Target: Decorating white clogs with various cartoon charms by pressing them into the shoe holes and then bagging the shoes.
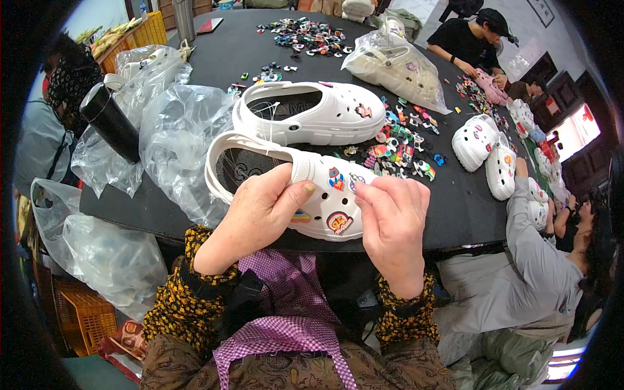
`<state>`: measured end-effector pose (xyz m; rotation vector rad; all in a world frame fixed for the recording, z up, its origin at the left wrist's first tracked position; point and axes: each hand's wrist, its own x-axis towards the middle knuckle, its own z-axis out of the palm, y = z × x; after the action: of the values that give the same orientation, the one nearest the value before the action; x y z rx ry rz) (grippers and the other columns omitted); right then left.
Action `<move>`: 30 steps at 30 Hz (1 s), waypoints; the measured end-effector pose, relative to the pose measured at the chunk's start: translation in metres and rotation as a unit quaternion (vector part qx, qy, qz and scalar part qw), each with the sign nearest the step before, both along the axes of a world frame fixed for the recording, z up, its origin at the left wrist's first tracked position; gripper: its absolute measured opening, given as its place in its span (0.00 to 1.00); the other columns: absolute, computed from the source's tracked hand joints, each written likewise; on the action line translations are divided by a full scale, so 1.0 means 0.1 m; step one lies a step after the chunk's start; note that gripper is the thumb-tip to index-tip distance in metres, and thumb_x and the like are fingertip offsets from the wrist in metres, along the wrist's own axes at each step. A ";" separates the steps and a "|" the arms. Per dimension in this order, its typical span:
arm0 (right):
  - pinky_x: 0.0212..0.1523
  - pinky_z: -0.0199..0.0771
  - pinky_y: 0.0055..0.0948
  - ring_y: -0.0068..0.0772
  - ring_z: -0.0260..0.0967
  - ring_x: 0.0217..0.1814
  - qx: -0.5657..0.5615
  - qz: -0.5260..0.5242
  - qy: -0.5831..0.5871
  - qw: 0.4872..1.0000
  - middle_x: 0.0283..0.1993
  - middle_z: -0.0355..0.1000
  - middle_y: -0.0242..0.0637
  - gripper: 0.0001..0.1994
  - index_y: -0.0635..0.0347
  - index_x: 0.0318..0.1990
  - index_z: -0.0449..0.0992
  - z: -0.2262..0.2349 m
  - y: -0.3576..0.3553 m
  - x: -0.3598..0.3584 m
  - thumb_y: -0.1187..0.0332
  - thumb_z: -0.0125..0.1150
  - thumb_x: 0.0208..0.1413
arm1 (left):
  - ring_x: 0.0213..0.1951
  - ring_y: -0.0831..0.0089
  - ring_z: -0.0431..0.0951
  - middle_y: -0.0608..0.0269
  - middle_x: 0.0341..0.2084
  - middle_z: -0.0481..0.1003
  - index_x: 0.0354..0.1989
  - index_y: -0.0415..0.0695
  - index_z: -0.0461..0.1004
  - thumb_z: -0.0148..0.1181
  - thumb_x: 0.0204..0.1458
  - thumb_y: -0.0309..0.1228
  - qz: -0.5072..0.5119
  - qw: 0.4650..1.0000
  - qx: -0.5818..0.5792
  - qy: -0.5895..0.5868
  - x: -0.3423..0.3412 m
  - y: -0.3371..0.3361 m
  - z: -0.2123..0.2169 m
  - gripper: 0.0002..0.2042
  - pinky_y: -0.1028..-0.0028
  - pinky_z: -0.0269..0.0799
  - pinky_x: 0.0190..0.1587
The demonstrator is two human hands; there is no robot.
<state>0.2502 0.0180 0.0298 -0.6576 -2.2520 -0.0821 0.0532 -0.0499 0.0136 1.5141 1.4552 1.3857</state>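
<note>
A white clog (312, 170) with round vent holes lies tilted at the table's near edge. My left hand (250, 211) is closed round its side, thumb on the upper by the heel opening. My right hand (393, 227) pinches at a small purple-and-grey shoe charm (355, 178) near the toe; its fingertips partly hide that charm. Other charms sit on the upper: a blue-and-red one (336, 179), a round red one (339, 223) and a rainbow one (300, 216) partly under my left hand. Just behind stands the matching white clog (305, 123), apparently joined by a clear tie.
Loose charms (403, 140) are heaped right of the clogs, with another pile (305, 36) farther back. Left are clear plastic bags (185, 140) and a black flask (110, 123). A bagged beige clog (403, 68) and white clogs (478, 143) lie beyond. Co-workers sit round the table.
</note>
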 end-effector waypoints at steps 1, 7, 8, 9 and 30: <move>0.46 0.58 0.38 0.37 0.63 0.40 0.000 0.000 -0.003 1.000 0.35 0.66 0.33 0.13 0.58 0.39 0.76 0.01 0.00 0.01 0.75 0.64 0.43 | 0.36 0.70 0.77 0.57 0.33 0.77 0.46 0.36 0.71 0.50 0.60 0.32 -0.017 0.999 -0.034 0.006 -0.01 0.00 0.03 0.13 0.72 0.72 0.39; 0.46 0.58 0.38 0.37 0.63 0.41 -0.030 0.016 -0.030 0.999 0.36 0.65 0.33 0.14 0.59 0.40 0.76 0.04 0.04 0.03 0.76 0.62 0.42 | 0.33 0.57 0.80 0.49 0.29 0.77 0.42 0.38 0.72 0.52 0.58 0.35 0.007 0.999 0.006 0.034 -0.02 0.05 -0.07 0.12 0.66 0.73 0.35; 0.46 0.58 0.38 0.37 0.63 0.41 -0.029 0.015 -0.030 0.999 0.36 0.65 0.33 0.14 0.59 0.40 0.76 0.04 0.04 0.03 0.76 0.62 0.42 | 0.33 0.57 0.80 0.49 0.29 0.77 0.42 0.38 0.73 0.52 0.58 0.35 0.011 0.999 0.006 0.048 -0.02 0.06 -0.07 0.12 0.65 0.72 0.35; 0.47 0.58 0.38 0.37 0.62 0.41 -0.034 0.019 -0.039 0.998 0.36 0.65 0.34 0.14 0.59 0.40 0.76 0.04 0.05 0.04 0.76 0.62 0.41 | 0.33 0.57 0.80 0.49 0.29 0.77 0.42 0.38 0.73 0.52 0.58 0.35 0.010 0.999 0.007 0.048 -0.01 0.07 -0.08 0.12 0.65 0.72 0.35; 0.48 0.59 0.37 0.39 0.63 0.44 -0.033 0.054 -0.152 0.986 0.38 0.66 0.36 0.14 0.62 0.39 0.75 0.05 0.19 -0.03 0.80 0.57 0.40 | 0.21 0.49 0.72 0.48 0.16 0.70 0.26 0.37 0.68 0.53 0.56 0.37 0.015 0.991 0.037 0.127 -0.05 0.19 -0.10 0.14 0.61 0.65 0.24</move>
<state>0.2467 0.0373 0.0350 -0.5875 -2.5901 -0.0580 0.0484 -0.0306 0.0034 1.7758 1.5998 1.3139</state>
